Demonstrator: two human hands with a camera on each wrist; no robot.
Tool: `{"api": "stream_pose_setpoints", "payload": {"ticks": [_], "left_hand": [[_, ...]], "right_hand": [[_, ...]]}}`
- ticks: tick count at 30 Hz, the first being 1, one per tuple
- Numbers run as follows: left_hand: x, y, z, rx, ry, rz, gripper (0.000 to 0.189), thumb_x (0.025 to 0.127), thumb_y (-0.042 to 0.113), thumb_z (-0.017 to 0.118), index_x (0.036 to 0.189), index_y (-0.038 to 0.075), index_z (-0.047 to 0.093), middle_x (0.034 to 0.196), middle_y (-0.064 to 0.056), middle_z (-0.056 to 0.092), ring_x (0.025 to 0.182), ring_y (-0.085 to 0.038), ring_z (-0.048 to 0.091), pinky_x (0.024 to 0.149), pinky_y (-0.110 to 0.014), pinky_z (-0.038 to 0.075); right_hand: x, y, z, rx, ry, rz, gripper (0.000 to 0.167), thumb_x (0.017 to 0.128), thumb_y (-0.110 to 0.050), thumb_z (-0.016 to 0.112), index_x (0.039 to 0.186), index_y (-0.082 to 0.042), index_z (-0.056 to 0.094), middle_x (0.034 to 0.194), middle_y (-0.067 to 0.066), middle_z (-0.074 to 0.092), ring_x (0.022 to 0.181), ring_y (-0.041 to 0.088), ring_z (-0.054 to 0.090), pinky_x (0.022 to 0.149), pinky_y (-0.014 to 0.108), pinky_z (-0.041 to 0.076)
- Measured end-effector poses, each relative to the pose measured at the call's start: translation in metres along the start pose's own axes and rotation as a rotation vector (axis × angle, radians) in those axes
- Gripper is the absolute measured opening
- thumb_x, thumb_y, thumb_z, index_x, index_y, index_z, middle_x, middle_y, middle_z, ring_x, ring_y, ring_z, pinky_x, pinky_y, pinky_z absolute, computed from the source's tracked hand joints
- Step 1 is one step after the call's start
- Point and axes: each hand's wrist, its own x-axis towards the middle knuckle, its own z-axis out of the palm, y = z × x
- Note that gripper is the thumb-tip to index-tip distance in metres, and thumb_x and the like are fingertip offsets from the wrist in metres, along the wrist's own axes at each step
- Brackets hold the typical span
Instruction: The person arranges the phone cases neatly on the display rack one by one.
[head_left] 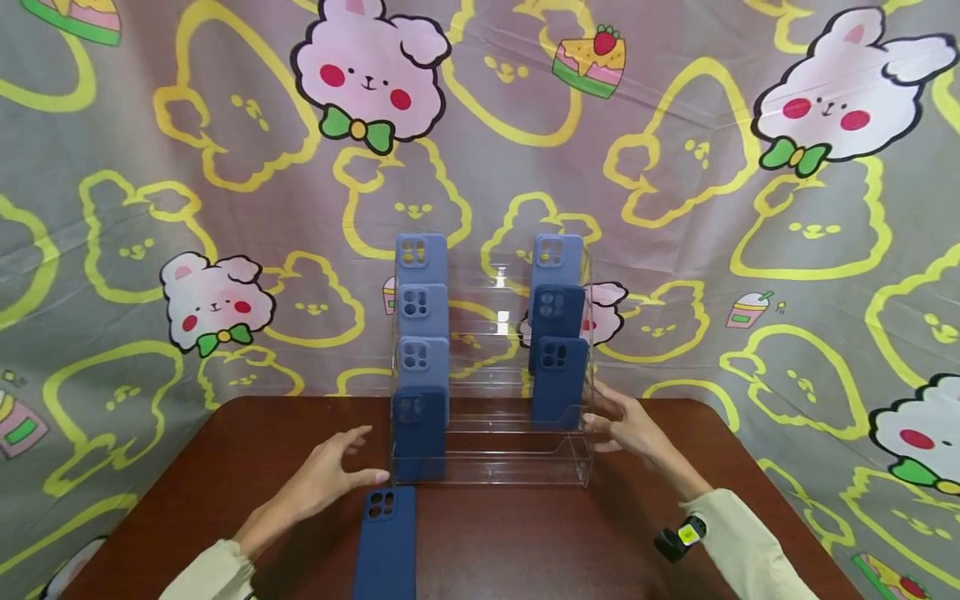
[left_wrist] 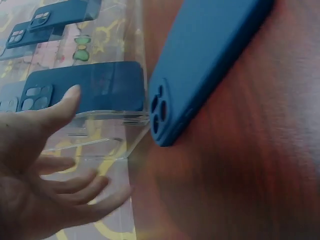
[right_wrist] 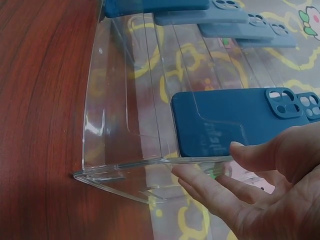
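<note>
A clear tiered rack (head_left: 495, 471) stands mid-table with phone cases in two columns. On its left are three light blue cases, such as the top one (head_left: 422, 275), above a dark blue case (head_left: 420, 437). On its right, a light blue case (head_left: 558, 258) tops two dark blue ones, the front one (head_left: 559, 383) lowest. My left hand (head_left: 318, 471) is beside the rack's lower left side, thumb and fingers spread, holding nothing. My right hand (head_left: 626, 425) is at the right side panel, fingers extended; firm contact cannot be told. A loose dark blue case (head_left: 386, 550) lies before the rack.
The brown wooden table (head_left: 510, 550) carries everything. Close behind the rack hangs a patterned cloth (head_left: 480, 108) with cartoon rabbits. A dark band with a small lit screen (head_left: 688, 532) is on the right wrist.
</note>
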Motion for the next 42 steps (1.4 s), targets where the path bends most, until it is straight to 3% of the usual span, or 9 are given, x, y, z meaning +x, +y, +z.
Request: {"api": "stream_pose_setpoints", "payload": {"ticks": [3, 7, 10, 14, 19, 26, 32, 36, 42], "left_hand": [[0.002, -0.023, 0.01, -0.012, -0.158, -0.035, 0.091, 0.087, 0.037, 0.088, 0.151, -0.01, 0.045, 0.133, -0.032, 0.062, 0.117, -0.046, 0.064, 0.09, -0.056, 0.061], [0.008, -0.062, 0.031, -0.002, -0.276, -0.045, 0.104, 0.078, 0.053, 0.091, 0.151, -0.007, 0.048, 0.128, -0.025, 0.065, 0.113, -0.041, 0.066, 0.083, -0.046, 0.063], [0.002, -0.053, 0.033, 0.013, -0.282, -0.06, 0.103, 0.071, 0.051, 0.096, 0.147, -0.005, 0.055, 0.123, -0.015, 0.065, 0.113, -0.037, 0.065, 0.088, -0.049, 0.06], [-0.011, -0.017, 0.024, 0.08, -0.286, -0.036, 0.087, 0.07, 0.031, 0.099, 0.138, -0.007, 0.061, 0.12, -0.011, 0.06, 0.113, -0.035, 0.058, 0.091, -0.063, 0.055], [-0.018, -0.009, 0.022, 0.111, -0.252, -0.002, 0.067, 0.069, 0.027, 0.1, 0.12, -0.002, 0.067, 0.11, -0.007, 0.058, 0.103, -0.027, 0.056, 0.083, -0.053, 0.056], [-0.016, -0.033, 0.029, -0.051, -0.308, -0.001, 0.05, 0.076, 0.033, 0.096, 0.101, 0.006, 0.063, 0.096, -0.002, 0.058, 0.081, -0.012, 0.056, 0.066, -0.025, 0.053], [-0.019, -0.029, 0.029, -0.329, -0.33, -0.1, 0.045, 0.083, 0.016, 0.091, 0.109, -0.004, 0.06, 0.096, -0.012, 0.058, 0.073, -0.018, 0.062, 0.055, -0.037, 0.064], [-0.024, -0.021, 0.028, -0.508, -0.334, -0.144, 0.044, 0.09, 0.001, 0.081, 0.123, -0.017, 0.058, 0.099, -0.018, 0.061, 0.078, -0.022, 0.068, 0.062, -0.044, 0.068], [-0.027, -0.022, 0.024, -0.591, -0.371, -0.17, 0.044, 0.095, 0.003, 0.076, 0.125, -0.025, 0.058, 0.109, -0.023, 0.066, 0.087, -0.024, 0.074, 0.074, -0.041, 0.069]], "right_hand": [[-0.001, 0.002, 0.0, 0.006, 0.0, 0.002, 0.074, 0.104, 0.004, 0.058, 0.168, -0.007, 0.022, 0.159, 0.036, 0.037, 0.118, 0.044, 0.067, 0.085, 0.059, 0.064], [-0.001, 0.002, 0.0, 0.018, 0.001, 0.004, 0.073, 0.104, 0.004, 0.057, 0.168, -0.008, 0.023, 0.159, 0.036, 0.038, 0.115, 0.041, 0.068, 0.085, 0.058, 0.065], [-0.001, 0.002, -0.001, 0.02, 0.003, 0.006, 0.073, 0.104, 0.004, 0.057, 0.167, -0.009, 0.023, 0.158, 0.036, 0.039, 0.113, 0.037, 0.069, 0.084, 0.056, 0.065], [-0.001, 0.001, -0.001, 0.016, 0.011, 0.011, 0.072, 0.104, 0.004, 0.058, 0.167, -0.007, 0.025, 0.157, 0.037, 0.04, 0.112, 0.037, 0.07, 0.084, 0.056, 0.065], [-0.001, 0.001, 0.0, 0.006, 0.022, 0.016, 0.071, 0.104, 0.003, 0.059, 0.166, -0.006, 0.026, 0.156, 0.038, 0.041, 0.113, 0.038, 0.07, 0.084, 0.056, 0.065], [-0.002, 0.001, -0.001, -0.009, 0.037, 0.031, 0.07, 0.104, 0.002, 0.059, 0.166, -0.004, 0.027, 0.155, 0.037, 0.042, 0.11, 0.034, 0.072, 0.083, 0.054, 0.066], [-0.001, 0.0, -0.001, -0.009, 0.036, 0.029, 0.069, 0.104, 0.002, 0.059, 0.166, -0.004, 0.028, 0.155, 0.037, 0.043, 0.109, 0.034, 0.072, 0.083, 0.054, 0.066], [-0.002, 0.0, -0.001, -0.011, 0.031, 0.027, 0.07, 0.104, 0.002, 0.059, 0.166, -0.005, 0.028, 0.155, 0.037, 0.042, 0.111, 0.036, 0.071, 0.084, 0.054, 0.066], [-0.003, 0.0, 0.0, -0.025, 0.046, 0.039, 0.068, 0.104, 0.001, 0.06, 0.165, -0.001, 0.028, 0.154, 0.038, 0.044, 0.111, 0.039, 0.071, 0.081, 0.052, 0.067]]}}
